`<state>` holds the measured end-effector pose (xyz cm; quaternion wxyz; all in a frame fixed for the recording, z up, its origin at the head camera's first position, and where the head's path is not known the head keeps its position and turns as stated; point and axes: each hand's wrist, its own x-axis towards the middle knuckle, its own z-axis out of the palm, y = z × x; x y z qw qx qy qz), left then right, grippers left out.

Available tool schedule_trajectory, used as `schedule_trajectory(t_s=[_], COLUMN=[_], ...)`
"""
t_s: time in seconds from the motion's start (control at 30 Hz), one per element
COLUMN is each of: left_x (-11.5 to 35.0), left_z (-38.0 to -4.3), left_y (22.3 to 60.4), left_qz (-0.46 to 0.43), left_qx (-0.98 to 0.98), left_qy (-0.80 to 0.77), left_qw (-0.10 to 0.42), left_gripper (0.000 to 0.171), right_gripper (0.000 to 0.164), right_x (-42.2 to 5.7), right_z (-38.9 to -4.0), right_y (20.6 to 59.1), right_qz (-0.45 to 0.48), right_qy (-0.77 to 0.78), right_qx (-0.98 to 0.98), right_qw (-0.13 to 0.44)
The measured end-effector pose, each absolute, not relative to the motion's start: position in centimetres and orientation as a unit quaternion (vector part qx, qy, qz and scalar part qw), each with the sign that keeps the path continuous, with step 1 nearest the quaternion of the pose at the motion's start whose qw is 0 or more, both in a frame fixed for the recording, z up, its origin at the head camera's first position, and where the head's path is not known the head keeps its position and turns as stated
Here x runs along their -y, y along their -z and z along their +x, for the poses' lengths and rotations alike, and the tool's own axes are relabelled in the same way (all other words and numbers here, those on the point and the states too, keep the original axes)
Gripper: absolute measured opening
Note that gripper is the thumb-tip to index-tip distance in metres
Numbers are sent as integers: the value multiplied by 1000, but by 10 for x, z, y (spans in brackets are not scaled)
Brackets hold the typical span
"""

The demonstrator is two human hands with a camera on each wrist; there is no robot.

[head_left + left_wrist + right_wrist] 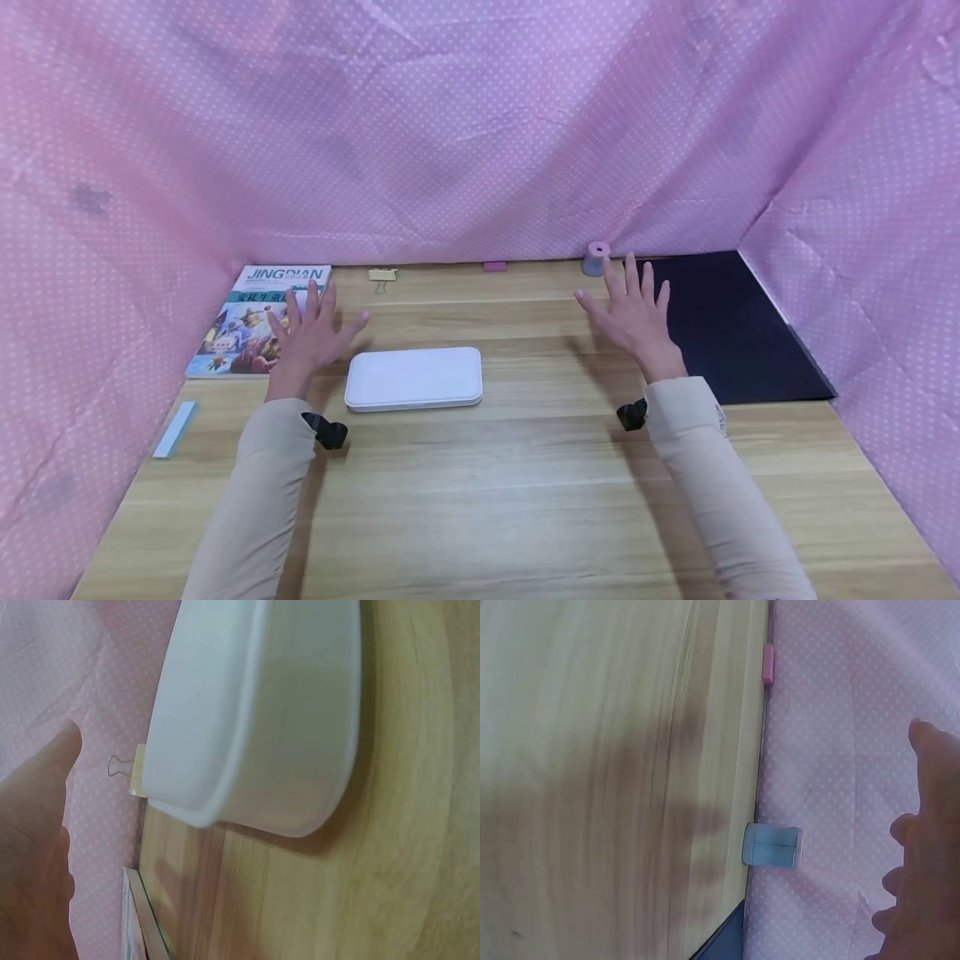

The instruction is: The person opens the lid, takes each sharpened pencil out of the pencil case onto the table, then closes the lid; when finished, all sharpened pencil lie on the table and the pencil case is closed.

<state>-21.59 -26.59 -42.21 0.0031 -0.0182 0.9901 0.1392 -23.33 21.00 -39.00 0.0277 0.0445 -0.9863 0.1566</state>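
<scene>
My left hand (309,340) hovers over the table with its fingers spread, overlapping the right side of a magazine (238,333) in the head view. Just to its right lies a white lidded box (414,379), long with rounded corners; the left wrist view shows its deep side wall (292,742). On the other side, my right hand (633,317) is likewise raised with spread fingers, beside a black flat sheet (735,333). A small grey-blue cylinder with a pink top (596,259) stands just beyond its fingertips. Neither hand holds anything.
A yellow binder clip (382,275) and a small pink block (495,267) sit along the table's back edge. A light blue strip (176,429) lies at the left edge. Pink dotted cloth (480,133) walls the back and both sides of the wooden table (480,500).
</scene>
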Motion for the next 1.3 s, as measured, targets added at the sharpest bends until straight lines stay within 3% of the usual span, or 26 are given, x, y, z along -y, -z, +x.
schedule_trajectory(t_s=[0.27, 0.47, 0.63, 0.77, 0.87, 1.07, 1.17, 1.3], left_x=[268, 267, 263, 258, 253, 244, 241, 239], left_z=[-216, -208, -191, -174, -164, -151, -149, -146], left_y=[422, 418, 424, 433, 438, 449, 454, 457], left_qz=[-8, 5, 34, 32, 36, 102, 127, 122], left_qx=[-984, -948, -914, -898, -897, -909, -923, -937], left_qy=[-176, -319, -403, -424, -422, -392, -356, -324], left_qw=[-3, -8, 42, 108, 128, 101, 78, 55], left_gripper=[93, 87, 74, 76, 81, 101, 110, 109], right_gripper=[83, 83, 83, 85, 84, 81, 89, 99], right_x=[-189, -146, -106, -79, -65, -53, -52, -49], right_z=[-235, -231, -221, -212, -204, -188, -183, -180], right_y=[400, 414, 426, 434, 439, 448, 451, 452], right_qz=[106, 189, 218, 242, 250, 266, 284, 309], right_qy=[-204, -304, -350, -385, -401, -369, -336, -296], right_qx=[972, 933, 911, 888, 876, 879, 887, 896], right_qw=[51, 35, -22, -65, -98, -142, -140, -119])
